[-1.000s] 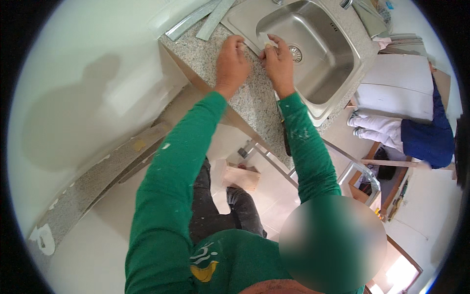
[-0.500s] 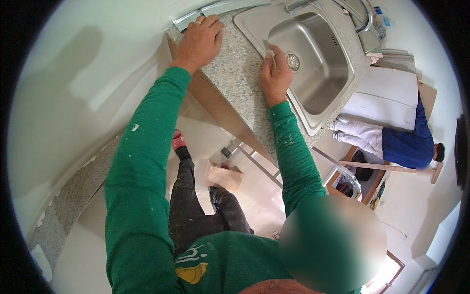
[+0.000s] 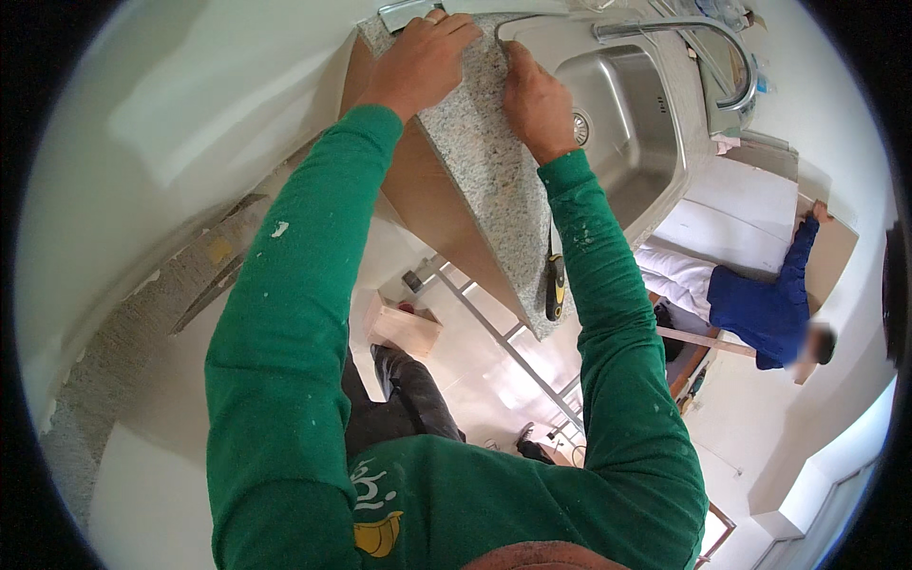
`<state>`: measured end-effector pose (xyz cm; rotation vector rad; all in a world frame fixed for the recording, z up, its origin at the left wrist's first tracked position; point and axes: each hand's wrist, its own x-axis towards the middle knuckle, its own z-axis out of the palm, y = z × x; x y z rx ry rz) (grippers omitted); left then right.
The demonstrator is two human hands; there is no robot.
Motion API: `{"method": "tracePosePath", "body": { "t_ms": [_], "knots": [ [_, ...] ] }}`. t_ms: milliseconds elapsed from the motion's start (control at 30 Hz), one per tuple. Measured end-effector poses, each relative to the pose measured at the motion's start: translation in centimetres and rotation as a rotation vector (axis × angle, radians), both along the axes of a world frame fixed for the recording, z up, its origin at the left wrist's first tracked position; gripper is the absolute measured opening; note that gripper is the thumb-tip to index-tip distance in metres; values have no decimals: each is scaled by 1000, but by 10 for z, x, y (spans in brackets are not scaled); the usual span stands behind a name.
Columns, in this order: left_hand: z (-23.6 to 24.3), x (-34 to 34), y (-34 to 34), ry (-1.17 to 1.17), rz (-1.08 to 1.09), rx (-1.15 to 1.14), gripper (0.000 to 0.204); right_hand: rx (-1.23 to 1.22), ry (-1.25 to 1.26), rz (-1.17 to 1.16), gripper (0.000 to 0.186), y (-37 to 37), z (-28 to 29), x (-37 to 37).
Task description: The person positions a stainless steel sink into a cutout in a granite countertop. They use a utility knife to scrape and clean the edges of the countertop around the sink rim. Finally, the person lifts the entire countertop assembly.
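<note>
Both hands, left hand (image 3: 418, 62) and right hand (image 3: 534, 100), press flat and open on the counter (image 3: 484, 180) beside the sink (image 3: 622, 104), already set in.

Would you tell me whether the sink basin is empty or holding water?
Empty: the steel sink basin looks dry, its drain uncovered, with nothing lying inside.

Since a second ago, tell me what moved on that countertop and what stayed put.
The left hand slid from beside the right hand out to the far corner of the speckled countertop, by the grey metal strip. The right hand stayed flat at the steel sink edge. Neither hand grips anything.
</note>
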<state>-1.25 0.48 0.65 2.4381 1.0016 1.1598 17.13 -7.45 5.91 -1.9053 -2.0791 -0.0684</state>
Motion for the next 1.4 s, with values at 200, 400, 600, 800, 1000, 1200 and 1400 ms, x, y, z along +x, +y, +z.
{"method": "tracePosePath", "body": {
  "t_ms": [200, 400, 600, 800, 1000, 1200, 1400],
  "knots": [
    [13, -6, -6, -74, -16, 47, 28, -1, -111, 43, 33, 11, 0, 1],
    [11, -6, -6, -7, -4, -18, 30, -53, -221, 115, 31, 16, 13, 1],
    [10, -5, -5, -20, -12, -56, 31, -164, -275, 124, 30, -7, 30, 13],
    [7, -2, -3, -10, -6, -87, 33, -198, -225, 78, 26, -48, 36, 19],
    [3, 1, -4, -5, 18, -30, 33, -86, -125, 108, 25, -24, 39, 16],
    [10, -2, -2, 9, -24, -85, 28, -32, -86, 173, 24, 16, 39, 4],
    [8, -2, -5, -59, 0, -24, 24, -33, -151, 181, 25, 24, 28, 11]
  ]
}}
